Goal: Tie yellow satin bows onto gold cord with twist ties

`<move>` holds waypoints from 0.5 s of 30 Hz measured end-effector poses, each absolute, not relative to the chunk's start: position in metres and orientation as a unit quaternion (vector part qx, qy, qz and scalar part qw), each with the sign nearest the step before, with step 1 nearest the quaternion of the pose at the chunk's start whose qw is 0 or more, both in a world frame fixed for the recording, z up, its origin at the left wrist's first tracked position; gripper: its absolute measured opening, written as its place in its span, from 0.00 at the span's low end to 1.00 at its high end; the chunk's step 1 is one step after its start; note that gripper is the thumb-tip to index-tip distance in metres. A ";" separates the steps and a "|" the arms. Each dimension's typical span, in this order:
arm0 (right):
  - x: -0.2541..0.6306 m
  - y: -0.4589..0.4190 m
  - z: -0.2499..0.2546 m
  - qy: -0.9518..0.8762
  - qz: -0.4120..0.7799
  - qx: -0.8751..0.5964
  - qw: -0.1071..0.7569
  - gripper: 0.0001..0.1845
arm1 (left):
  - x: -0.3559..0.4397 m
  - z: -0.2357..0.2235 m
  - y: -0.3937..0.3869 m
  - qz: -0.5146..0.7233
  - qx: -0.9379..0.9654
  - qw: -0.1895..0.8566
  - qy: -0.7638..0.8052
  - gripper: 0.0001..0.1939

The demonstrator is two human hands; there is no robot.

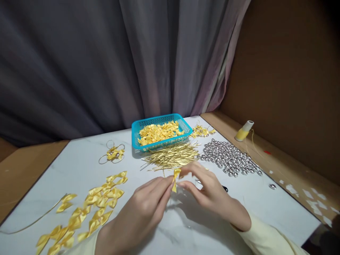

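My left hand [148, 202] pinches a small yellow ribbon bow [175, 179] between thumb and fingers, above the middle of the table. Close by on the right is my right hand [209, 187], its thumb and index finger apart beside the bow; whether a fingertip touches the ribbon is unclear. Partly hidden behind the right hand lies a tool with a dark handle [225, 188]. Just beyond both hands is a pile of gold cord pieces [172, 156]. Several loose yellow bows [98, 198] lie left of my left hand.
A blue basket [135, 136] of yellow bows stands at the back. Silver bells or beads [228, 156] are heaped at right. Finished-looking bow clusters with cord loops [115, 153] lie at left and behind. A thread spool [244, 131] stands on the right-hand ledge.
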State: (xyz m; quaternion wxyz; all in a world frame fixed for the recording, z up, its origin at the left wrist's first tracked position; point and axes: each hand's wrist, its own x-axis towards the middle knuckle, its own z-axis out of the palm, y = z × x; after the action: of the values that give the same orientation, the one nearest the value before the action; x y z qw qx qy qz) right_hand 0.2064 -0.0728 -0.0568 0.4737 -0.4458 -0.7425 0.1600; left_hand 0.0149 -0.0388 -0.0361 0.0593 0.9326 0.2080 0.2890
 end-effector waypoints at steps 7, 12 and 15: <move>0.211 -0.073 -0.051 -0.780 0.129 -0.435 0.430 0.04 | 0.021 -0.019 -0.042 0.160 0.926 0.217 0.263 0.11; 0.208 -0.074 -0.050 -0.818 0.198 -0.444 0.308 0.09 | 0.024 -0.013 -0.035 0.102 0.890 0.339 0.287 0.11; 0.208 -0.072 -0.052 -0.812 0.279 -0.417 0.300 0.13 | 0.025 -0.012 -0.026 0.033 0.827 0.457 0.326 0.13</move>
State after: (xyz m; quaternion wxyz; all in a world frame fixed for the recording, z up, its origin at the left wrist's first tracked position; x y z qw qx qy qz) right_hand 0.2078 -0.0718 -0.0524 0.2995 -0.4168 -0.8115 0.2792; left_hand 0.0248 -0.0263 -0.0116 0.4574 0.8265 0.3264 0.0329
